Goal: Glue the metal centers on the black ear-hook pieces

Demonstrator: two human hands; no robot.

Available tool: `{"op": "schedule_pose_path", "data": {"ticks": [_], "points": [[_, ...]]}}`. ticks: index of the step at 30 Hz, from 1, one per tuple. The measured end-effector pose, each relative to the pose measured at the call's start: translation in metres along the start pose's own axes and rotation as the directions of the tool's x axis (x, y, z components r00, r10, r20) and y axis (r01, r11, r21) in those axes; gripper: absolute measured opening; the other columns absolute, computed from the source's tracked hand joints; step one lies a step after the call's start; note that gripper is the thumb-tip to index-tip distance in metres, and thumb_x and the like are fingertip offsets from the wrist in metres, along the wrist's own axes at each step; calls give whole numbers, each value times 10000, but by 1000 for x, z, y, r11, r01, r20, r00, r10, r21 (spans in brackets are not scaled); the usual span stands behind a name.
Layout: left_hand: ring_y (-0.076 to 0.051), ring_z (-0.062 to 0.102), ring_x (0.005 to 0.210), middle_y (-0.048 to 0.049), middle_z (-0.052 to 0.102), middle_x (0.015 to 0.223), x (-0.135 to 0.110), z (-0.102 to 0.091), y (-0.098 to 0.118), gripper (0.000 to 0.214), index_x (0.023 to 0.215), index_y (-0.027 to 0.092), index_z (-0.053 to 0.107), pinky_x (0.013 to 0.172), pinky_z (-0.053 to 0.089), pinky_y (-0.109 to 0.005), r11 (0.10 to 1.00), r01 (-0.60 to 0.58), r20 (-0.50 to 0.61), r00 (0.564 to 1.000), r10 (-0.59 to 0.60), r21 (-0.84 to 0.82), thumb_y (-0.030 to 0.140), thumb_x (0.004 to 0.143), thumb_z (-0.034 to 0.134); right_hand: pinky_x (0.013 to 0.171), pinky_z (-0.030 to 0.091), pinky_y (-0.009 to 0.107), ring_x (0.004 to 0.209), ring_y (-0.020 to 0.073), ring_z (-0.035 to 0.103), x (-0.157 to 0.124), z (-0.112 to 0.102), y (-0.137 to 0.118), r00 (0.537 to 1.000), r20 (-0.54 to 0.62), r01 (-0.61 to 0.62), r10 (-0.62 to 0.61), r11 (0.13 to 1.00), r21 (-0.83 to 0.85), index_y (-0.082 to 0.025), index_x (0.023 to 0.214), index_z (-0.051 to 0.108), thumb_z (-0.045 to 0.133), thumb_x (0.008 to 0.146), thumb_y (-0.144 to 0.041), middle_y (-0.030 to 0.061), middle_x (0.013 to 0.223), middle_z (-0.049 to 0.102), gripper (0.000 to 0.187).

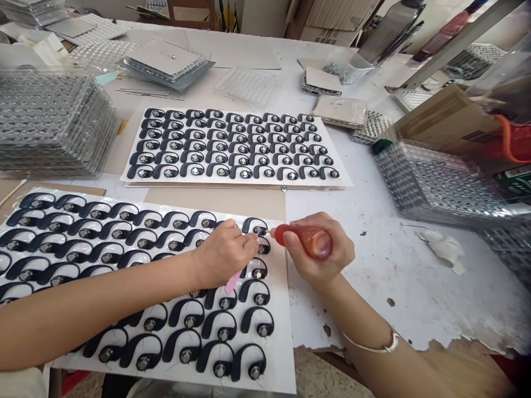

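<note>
A white sheet [282, 354] in front of me carries rows of black ear-hook earpieces [257, 323]. My left hand [226, 251] is closed in a pinch over the sheet's top right corner, holding a thin pink stick [233, 282] against an earpiece [259, 228] there. My right hand [319, 249] is wrapped round a small orange squeeze bottle [307, 240], its tip pointing left at that same earpiece. A silver bracelet [373, 345] circles my right wrist.
A second white sheet [336, 160] full of earpieces lies further back. Stacked clear blister trays [50, 121] stand at the left, more trays [435, 182] and cardboard [448, 119] at the right. A crumpled white wipe [443, 249] lies on the chipped white table [385, 265].
</note>
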State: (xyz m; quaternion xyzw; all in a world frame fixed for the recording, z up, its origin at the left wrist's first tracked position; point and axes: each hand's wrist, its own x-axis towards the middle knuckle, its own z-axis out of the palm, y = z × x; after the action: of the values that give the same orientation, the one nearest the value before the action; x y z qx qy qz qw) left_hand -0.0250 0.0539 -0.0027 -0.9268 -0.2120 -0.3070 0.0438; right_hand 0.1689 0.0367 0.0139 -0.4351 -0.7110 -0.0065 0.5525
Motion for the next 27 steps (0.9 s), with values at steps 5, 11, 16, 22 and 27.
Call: {"op": "schedule_pose_path", "data": {"ticks": [5,11,16,22,27], "points": [[-120,486,493,15,555,571,0,-3,-8,198,717,148,529,573,337,-298,979,112,110,989,-94,-169,76,889,462,449,451,270,529,131,557,-1,0,-1,1000,1,-18,18,1000,1,-195,854,569,717,727,-196,-7,648,634,195],[-154,610,591,-26,669,683,0,-5,-14,155,851,155,591,638,380,-301,929,222,216,963,-161,-298,167,913,449,450,445,263,521,126,558,1,-1,-3,1000,12,-16,16,1000,-13,-197,843,559,712,730,-200,-13,640,641,190],[-153,617,594,-30,698,737,0,-5,-16,172,855,162,606,663,389,-307,912,251,238,955,-178,-325,179,920,447,452,441,264,513,127,558,1,-1,-3,1000,11,-23,23,1000,4,-198,845,558,716,722,-193,-19,634,639,201],[-164,652,664,-35,712,774,3,-9,-17,145,874,168,627,723,432,-313,888,295,258,943,-211,-352,194,917,491,456,450,292,514,148,575,0,0,-2,999,5,-44,44,999,25,-209,850,559,707,728,-191,-14,637,656,193],[-179,674,721,-29,721,801,4,-11,-18,105,889,162,637,757,448,-327,865,319,276,935,-221,-387,174,897,533,473,461,290,523,141,579,1,0,0,998,-14,-62,62,998,27,-207,847,561,700,734,-187,-14,642,658,181]]}}
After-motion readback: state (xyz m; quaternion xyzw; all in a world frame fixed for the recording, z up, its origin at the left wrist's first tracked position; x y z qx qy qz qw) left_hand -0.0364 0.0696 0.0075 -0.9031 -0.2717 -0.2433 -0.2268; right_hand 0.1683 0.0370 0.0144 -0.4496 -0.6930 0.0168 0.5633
